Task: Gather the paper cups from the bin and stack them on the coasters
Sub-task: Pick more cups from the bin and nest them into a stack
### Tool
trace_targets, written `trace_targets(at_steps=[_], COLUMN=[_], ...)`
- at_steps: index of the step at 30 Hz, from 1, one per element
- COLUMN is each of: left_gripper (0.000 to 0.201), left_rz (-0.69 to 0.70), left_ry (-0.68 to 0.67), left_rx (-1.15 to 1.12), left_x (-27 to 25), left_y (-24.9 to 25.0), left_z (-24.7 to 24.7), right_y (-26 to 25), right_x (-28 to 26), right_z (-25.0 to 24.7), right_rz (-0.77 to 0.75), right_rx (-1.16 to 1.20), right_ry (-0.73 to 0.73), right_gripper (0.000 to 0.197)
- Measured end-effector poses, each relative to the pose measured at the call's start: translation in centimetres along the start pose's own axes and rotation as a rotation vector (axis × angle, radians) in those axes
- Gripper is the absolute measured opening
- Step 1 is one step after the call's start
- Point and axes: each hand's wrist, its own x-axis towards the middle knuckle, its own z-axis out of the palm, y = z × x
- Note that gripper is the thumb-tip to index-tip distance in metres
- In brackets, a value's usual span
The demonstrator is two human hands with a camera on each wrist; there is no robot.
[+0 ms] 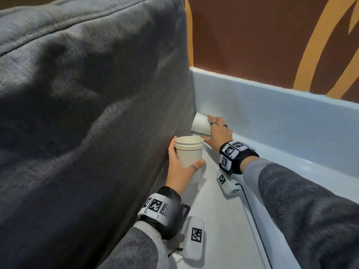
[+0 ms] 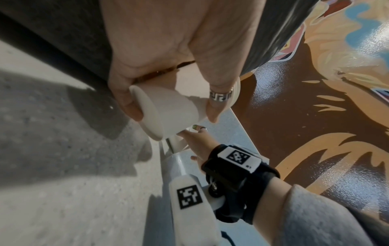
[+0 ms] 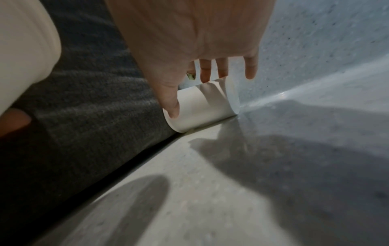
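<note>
1. Against the grey cushion (image 1: pixel 87 113), in the corner where it meets the pale wall (image 1: pixel 272 117), a single paper cup (image 1: pixel 201 124) lies on its side on the tabletop (image 1: pixel 223 220), mouth toward the cushion.
2. Nearer to it, the right hand (image 1: pixel 218 133) spreads over its base end, thumb and fingers on its wall.
3. Beside the cushion, the left hand (image 1: pixel 181 171) holds a nested cup stack (image 1: pixel 189 152) upright, mouth open to receive it.

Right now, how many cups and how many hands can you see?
Nested cups held by the left hand, counted by rims: 3
Loose cup lying in the corner, under the right hand: 1
Hands: 2
Total: 6
</note>
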Motion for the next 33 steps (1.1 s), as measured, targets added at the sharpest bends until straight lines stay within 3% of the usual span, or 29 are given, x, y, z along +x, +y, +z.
trace_targets(at_steps=[10,15,20,26,29,33], left_gripper=[0.097,0.097,0.096,0.096,0.096,0.093], left_rz=[-0.002,-0.014,-0.003,0.086,0.122,0.205], left_ry=[-0.002,-0.012,-0.027,-0.099,-0.173,-0.225], left_rx=[0.0,-0.019,-0.06,-0.075,-0.068,-0.026], left_x=[0.0,-0.7,-1.9,-4.1,-5.3,-6.9], left_y=[-0.1,0.6,2.8,6.3,7.6,9.4], left_z=[-0.1,-0.3,-0.3,-0.5,-0.8,-0.9], right_y=[-1.2,-0.8,-1.4,-4.1,-5.6,-7.5], right_x=[0.2,-1.0,-4.1,-9.5,-12.3,-16.0], right_z=[1.0,-1.5,-6.6,-13.8,-16.3,-18.1], right_rz=[0.113,0.191,0.086,-0.062,-0.144,-0.21], right_rx=[-0.01,0.263,0.661,0.994,1.02,1.016], right_ry=[-0.016,-0.022,0.182,0.356,0.41,0.451], right_gripper=[0.076,0.091,0.098,0.088,0.076,0.075])
